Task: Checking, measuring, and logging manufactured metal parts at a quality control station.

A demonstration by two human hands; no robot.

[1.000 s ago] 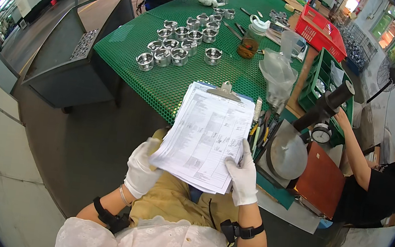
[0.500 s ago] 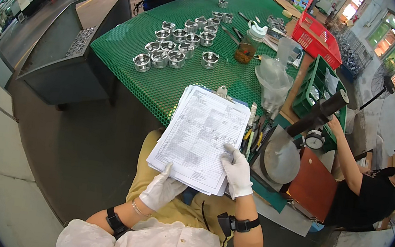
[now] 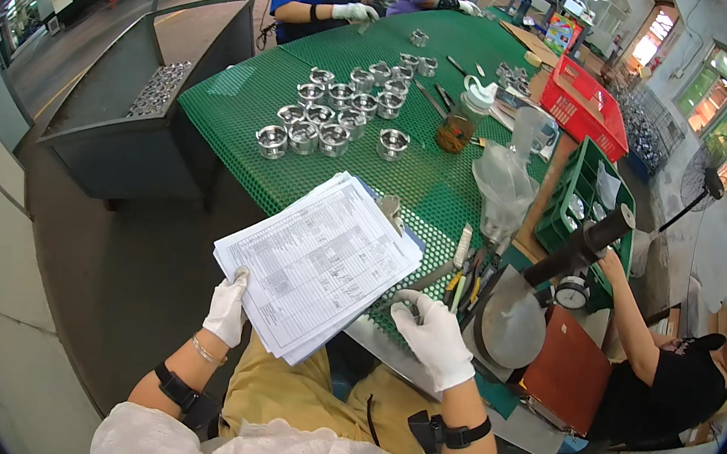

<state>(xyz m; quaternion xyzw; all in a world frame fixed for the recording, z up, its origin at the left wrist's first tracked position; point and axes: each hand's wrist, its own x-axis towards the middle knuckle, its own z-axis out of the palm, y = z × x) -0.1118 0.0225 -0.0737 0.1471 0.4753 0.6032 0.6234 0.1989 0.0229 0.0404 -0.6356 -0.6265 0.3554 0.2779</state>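
A clipboard with a stack of printed sheets (image 3: 318,267) is tilted over my lap at the front edge of the table. My left hand (image 3: 228,310), in a white glove, grips its lower left corner, thumb on top of the paper. The metal clip (image 3: 391,212) sits at the upper right end of the stack. Off the clipboard, to its right, my gloved right hand (image 3: 433,337) hovers over the table edge with bent fingers apart and nothing visible in them. Pliers and other hand tools (image 3: 464,280) lie just beyond that hand.
Several shiny metal rings (image 3: 333,139) stand on the green mesh table (image 3: 238,143). A jar (image 3: 460,121), plastic bag (image 3: 504,190), gauge stand (image 3: 511,322), green crate (image 3: 555,219) and red crate (image 3: 583,104) line the right. A co-worker (image 3: 663,373) reaches in; two others work at the far side.
The clipboard has shifted left and turned clockwise, carried by my left hand. My right hand has let go of its right edge and is apart from it.
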